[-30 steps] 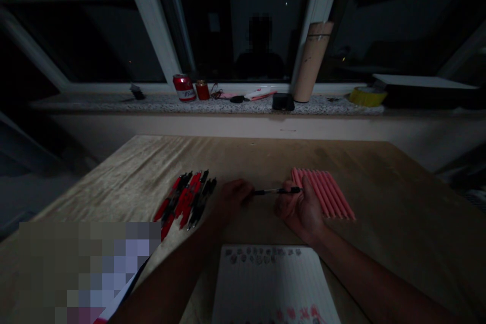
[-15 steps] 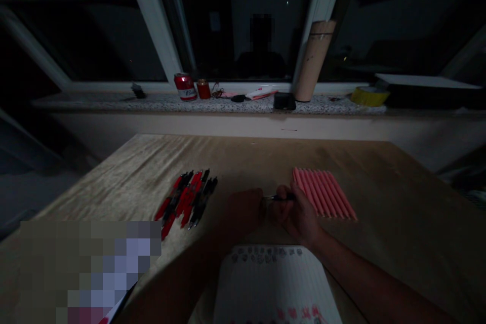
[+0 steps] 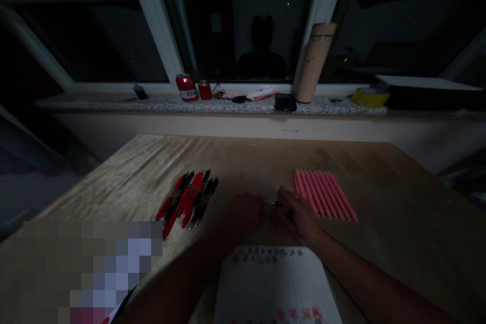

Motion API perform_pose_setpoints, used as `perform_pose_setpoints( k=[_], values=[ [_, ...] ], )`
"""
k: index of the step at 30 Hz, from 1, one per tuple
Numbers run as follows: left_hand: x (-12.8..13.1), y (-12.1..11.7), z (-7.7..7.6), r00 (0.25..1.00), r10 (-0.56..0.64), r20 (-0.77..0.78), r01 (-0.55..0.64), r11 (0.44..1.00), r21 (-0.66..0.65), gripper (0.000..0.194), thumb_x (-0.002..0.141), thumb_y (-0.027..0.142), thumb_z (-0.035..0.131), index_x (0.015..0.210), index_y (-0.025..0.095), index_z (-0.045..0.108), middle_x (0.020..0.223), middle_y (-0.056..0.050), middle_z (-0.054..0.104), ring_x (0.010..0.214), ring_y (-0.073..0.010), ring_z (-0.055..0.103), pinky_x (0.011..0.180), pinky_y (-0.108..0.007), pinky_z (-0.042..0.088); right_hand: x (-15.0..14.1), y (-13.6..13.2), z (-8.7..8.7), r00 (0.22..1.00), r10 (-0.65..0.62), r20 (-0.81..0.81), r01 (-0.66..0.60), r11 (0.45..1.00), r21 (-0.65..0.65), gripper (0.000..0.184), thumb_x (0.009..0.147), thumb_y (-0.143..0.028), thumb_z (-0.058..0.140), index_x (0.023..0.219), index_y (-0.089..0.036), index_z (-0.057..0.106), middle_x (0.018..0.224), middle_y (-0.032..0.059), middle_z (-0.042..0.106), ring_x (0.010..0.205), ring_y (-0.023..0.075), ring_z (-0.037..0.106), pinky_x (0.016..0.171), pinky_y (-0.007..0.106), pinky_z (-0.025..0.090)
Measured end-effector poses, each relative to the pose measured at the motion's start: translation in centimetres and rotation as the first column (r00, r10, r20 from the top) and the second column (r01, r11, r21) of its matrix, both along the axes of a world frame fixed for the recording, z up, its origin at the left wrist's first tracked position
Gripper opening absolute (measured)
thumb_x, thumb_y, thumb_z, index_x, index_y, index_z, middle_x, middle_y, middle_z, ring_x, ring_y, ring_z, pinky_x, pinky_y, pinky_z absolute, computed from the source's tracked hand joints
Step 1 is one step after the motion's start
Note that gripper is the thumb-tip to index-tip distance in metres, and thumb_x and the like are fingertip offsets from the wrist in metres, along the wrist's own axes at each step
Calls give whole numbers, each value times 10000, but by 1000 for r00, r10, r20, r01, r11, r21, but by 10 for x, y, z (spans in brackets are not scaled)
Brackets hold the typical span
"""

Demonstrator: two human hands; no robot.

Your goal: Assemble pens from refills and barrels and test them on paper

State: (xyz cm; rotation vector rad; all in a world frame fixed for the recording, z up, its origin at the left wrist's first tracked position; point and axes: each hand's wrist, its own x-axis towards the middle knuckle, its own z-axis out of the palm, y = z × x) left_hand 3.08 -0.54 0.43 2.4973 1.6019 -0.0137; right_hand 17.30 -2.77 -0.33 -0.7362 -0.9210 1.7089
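My right hand [image 3: 298, 217] is closed round a dark pen [image 3: 279, 204], held level above the table. The pen's silver end points left and reaches the fingers of my left hand [image 3: 246, 210]. That hand is closed and in deep shadow, so what its fingers grip is hidden. To the left lies a cluster of red and black pens [image 3: 188, 200], side by side at a slant. Close by my right hand, several pink pens or sticks [image 3: 324, 193] form a neat row. Below both hands is a lined notebook page [image 3: 273, 283] with dark scribbles at its top and red marks lower down.
The wooden table [image 3: 250, 154] ends at a wall below a granite sill [image 3: 159, 105]. On the sill stand a red can [image 3: 187, 88], a small red jar [image 3: 205, 90], a tall cardboard tube [image 3: 316, 63] and yellow tape [image 3: 369, 97]. A blurred patch covers the lower left.
My right hand has turned over and its fingers now cover more of the pen. The pen has dropped slightly, while my left hand stays nearly where it was.
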Motion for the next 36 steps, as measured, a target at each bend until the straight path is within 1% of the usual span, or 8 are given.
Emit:
perform_pose_setpoints(
  k=[4, 7, 9, 12, 16, 22, 28, 36],
  values=[
    [-9, 5, 7, 997, 21, -69, -17, 999, 51, 266, 831, 233, 435, 907, 143, 674, 803, -164, 682, 794, -286, 660, 698, -394, 482, 9, 8, -4, 919, -153, 365, 55, 963, 264, 283, 807, -459, 576, 713, -193, 558, 498, -43, 540, 412, 97, 475, 394, 202, 306],
    [-17, 10, 8, 992, 14, -126, -4, 997, 77, 255, 823, 217, 446, 921, 148, 671, 807, -160, 683, 805, -282, 660, 710, -393, 484, 17, 11, -4, 695, -420, 583, 58, 841, 538, 160, 799, -363, 620, 788, -204, 609, 719, 8, 641, 634, 135, 581, 552, 234, 406],
    [-22, 12, 9, 989, 2, -150, 12, 996, 93, 246, 818, 206, 450, 915, 144, 668, 811, -160, 682, 797, -283, 661, 706, -394, 484, 20, 12, -2, 529, -520, 671, -99, 747, 657, 141, 832, -338, 583, 858, -208, 634, 793, 37, 659, 716, 165, 594, 644, 280, 426],
    [-25, 14, 10, 985, -16, -171, 34, 994, 103, 228, 809, 186, 464, 906, 139, 666, 813, -158, 681, 803, -280, 661, 705, -381, 483, 21, 10, 2, 282, -629, 724, -384, 618, 687, 187, 882, -286, 507, 969, -192, 644, 866, 83, 656, 830, 211, 576, 753, 343, 408],
    [-23, 11, 13, 987, -22, -157, 32, 997, 63, 221, 820, 181, 466, 897, 136, 668, 809, -159, 679, 819, -263, 660, 724, -358, 476, 18, 8, 2, 85, -706, 704, -542, 560, 627, 197, 896, -241, 476, 969, -170, 646, 852, 92, 633, 831, 222, 546, 759, 355, 391],
    [-21, 10, 8, 991, -26, -134, 35, 998, 61, 212, 823, 183, 474, 883, 140, 673, 827, -162, 678, 826, -274, 654, 733, -381, 473, 19, 8, -2, 103, -752, 652, -539, 508, 671, 149, 885, -231, 502, 897, -179, 641, 859, 79, 618, 855, 218, 524, 771, 352, 380],
    [-20, 11, 4, 989, -27, -145, 36, 998, 60, 213, 819, 179, 478, 891, 134, 673, 809, -161, 678, 817, -280, 656, 724, -384, 478, 17, 8, -4, 88, -743, 663, -511, 538, 671, 171, 875, -285, 524, 957, -173, 624, 895, 80, 631, 873, 226, 522, 788, 365, 371],
    [-17, 9, 8, 996, 5, -85, -2, 999, 35, 231, 841, 221, 473, 857, 142, 689, 813, -163, 678, 821, -261, 655, 746, -363, 475, 15, 6, -4, 99, -749, 655, -553, 506, 662, 159, 889, -226, 501, 952, -188, 642, 907, 73, 641, 896, 216, 518, 820, 359, 360]
  ],
)
